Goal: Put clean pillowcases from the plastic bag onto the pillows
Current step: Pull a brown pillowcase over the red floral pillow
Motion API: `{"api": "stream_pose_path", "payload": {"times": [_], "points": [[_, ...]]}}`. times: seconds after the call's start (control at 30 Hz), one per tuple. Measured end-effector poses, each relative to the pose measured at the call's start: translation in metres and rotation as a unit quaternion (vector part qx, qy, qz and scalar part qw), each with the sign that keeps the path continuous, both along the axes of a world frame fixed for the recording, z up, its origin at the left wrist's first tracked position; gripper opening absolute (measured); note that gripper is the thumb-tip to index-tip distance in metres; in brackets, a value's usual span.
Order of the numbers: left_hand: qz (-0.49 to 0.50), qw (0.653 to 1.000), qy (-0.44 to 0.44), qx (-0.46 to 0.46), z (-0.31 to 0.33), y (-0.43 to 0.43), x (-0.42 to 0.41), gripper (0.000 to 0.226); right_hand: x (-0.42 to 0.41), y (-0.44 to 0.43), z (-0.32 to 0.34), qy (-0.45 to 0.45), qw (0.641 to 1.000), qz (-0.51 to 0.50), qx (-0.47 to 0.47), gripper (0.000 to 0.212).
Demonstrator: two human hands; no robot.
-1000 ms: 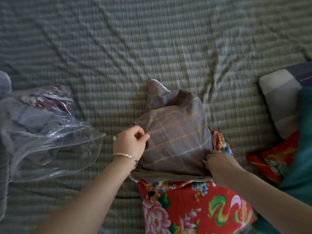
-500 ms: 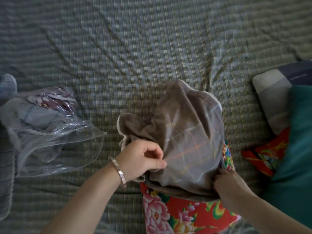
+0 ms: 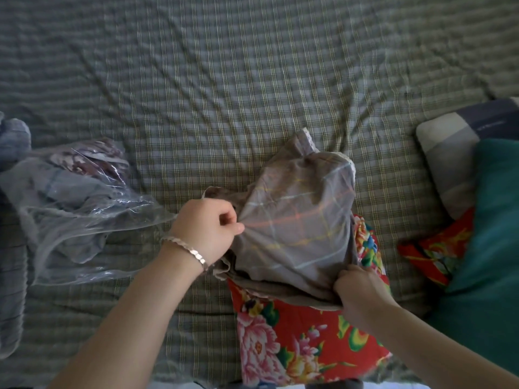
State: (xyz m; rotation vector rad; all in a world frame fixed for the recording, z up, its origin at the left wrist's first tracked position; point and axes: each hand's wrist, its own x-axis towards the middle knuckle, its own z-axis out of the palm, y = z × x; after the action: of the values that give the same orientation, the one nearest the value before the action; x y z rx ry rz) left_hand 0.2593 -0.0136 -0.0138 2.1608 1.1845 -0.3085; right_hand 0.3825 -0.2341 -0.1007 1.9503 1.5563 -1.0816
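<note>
Centre frame, the thin grey checked pillowcase [image 3: 297,228] half covers the red floral pillow [image 3: 295,341]. It looks light and limp, and it bunches. The left hand [image 3: 207,234] and right hand [image 3: 359,287] pinch its edges, probably the best hold.

Open checked bedsheet [image 3: 252,80] beyond pillow [image 3: 303,341]

The whole bed was covered in a wrinkly green-and-cream checked sheet [image 3: 252,80], creases running everywhere. A teal blanket [image 3: 488,248] was heaped up at the right edge, and some blue-grey cloth [image 3: 11,304] ran down the far left side.
</note>
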Motion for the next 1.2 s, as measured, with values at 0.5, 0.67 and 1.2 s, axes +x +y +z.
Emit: {"api": "stream_pose_path", "payload": {"times": [0.5, 0.67, 1.2], "points": [[-0.083, 0.987, -0.129, -0.045, -0.053, -0.049, -0.008, 0.015, 0.07, 0.065, -0.038, 0.027, 0.887, -0.076, 0.455, 0.021], [-0.234, 0.966, 0.022, 0.11, -0.094, -0.002, -0.042, 0.021, 0.095, 0.055, -0.035, 0.083, 0.875, -0.006, 0.476, 0.05], [0.056, 0.995, 0.065, 0.048, -0.092, 0.018, 0.027, 0.048, 0.03, 0.022, -0.066, 0.075, 0.872, 0.004, 0.483, 0.027]]}}
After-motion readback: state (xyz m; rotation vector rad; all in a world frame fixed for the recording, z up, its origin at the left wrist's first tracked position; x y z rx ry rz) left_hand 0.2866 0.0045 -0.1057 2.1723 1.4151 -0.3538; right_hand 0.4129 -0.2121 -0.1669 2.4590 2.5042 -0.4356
